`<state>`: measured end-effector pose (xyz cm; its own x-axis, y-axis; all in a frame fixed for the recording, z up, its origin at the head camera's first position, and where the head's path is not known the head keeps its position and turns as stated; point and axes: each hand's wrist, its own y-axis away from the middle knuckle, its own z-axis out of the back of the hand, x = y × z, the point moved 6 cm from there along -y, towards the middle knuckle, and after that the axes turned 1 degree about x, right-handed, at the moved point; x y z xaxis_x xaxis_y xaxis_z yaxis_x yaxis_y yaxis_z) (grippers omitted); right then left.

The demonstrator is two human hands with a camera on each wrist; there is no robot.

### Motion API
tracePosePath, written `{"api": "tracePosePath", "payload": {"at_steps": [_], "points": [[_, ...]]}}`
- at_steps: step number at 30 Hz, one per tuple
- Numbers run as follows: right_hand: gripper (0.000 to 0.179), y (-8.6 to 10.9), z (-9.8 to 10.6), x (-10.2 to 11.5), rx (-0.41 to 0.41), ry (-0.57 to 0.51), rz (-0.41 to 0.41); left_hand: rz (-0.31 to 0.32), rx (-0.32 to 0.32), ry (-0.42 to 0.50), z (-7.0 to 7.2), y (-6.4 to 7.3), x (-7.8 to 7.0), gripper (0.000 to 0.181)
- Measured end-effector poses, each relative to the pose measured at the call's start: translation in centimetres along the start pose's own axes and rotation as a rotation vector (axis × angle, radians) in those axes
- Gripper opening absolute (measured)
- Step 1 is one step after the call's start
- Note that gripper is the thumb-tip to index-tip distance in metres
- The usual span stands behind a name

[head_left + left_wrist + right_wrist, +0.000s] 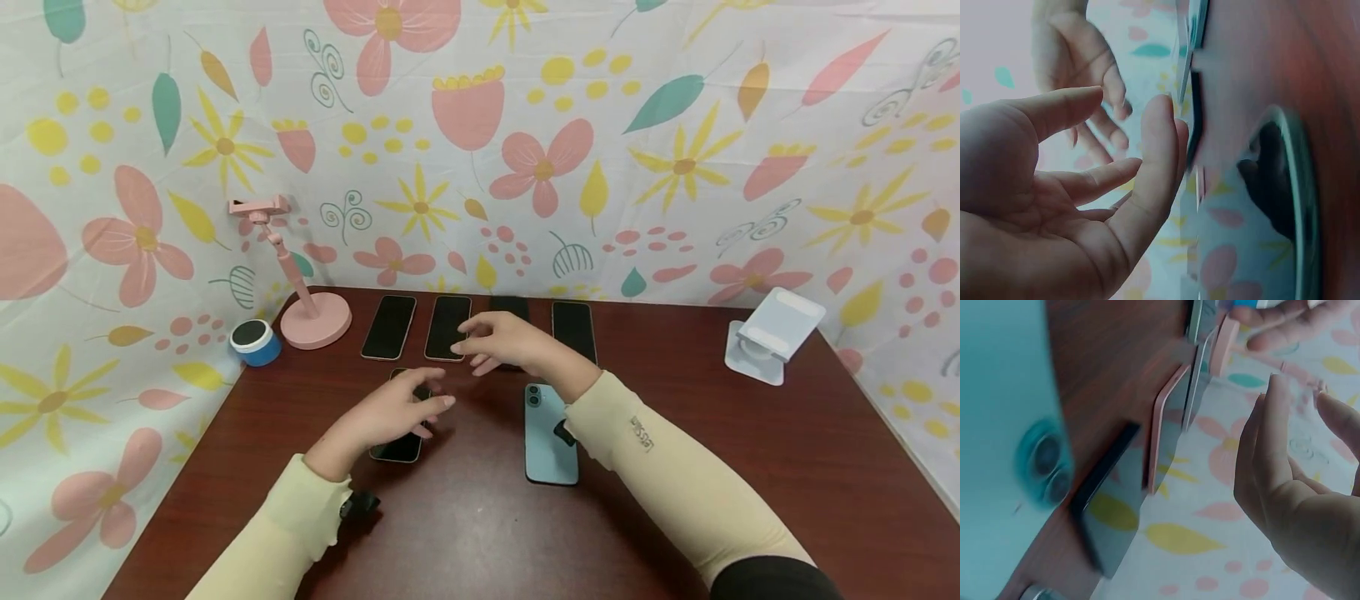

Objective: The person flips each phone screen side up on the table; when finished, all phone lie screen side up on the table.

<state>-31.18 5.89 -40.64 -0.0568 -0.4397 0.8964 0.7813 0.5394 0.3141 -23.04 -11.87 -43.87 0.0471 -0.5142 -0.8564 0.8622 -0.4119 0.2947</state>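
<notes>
My left hand [397, 408] hovers above a phone [397, 451] that lies screen up at the centre left, its fingers loosely bent around nothing. My right hand [502, 340] is raised over the table in front of the back row, also holding nothing, with relaxed fingers. Below the right wrist lies a light blue phone [551, 437], back up, its two camera lenses showing. The back row has several dark-screened phones: one at left [389, 327], a second [447, 327], a third [510, 307] partly hidden by my right hand, and a fourth [573, 327] partly behind the wrist.
A pink phone stand [316, 320] rises at the back left, beside a small blue and white round speaker-like object [256, 342]. A white folding stand [776, 333] is at the back right. Flower-patterned cloth [480, 167] hangs behind the brown table [480, 533].
</notes>
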Motion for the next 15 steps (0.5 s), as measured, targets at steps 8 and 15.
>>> {"api": "tracePosePath", "payload": {"at_steps": [8, 15], "points": [[0.062, 1.7, 2.8, -1.9, -0.045, 0.013, -0.033, -0.026, 0.099, -0.032, -4.0, -1.2, -1.5, 0.068], [0.063, 3.2, 4.2, -3.8, -0.068, 0.012, -0.059, -0.055, 0.139, -0.122, -6.4, -2.0, -2.7, 0.063]]}}
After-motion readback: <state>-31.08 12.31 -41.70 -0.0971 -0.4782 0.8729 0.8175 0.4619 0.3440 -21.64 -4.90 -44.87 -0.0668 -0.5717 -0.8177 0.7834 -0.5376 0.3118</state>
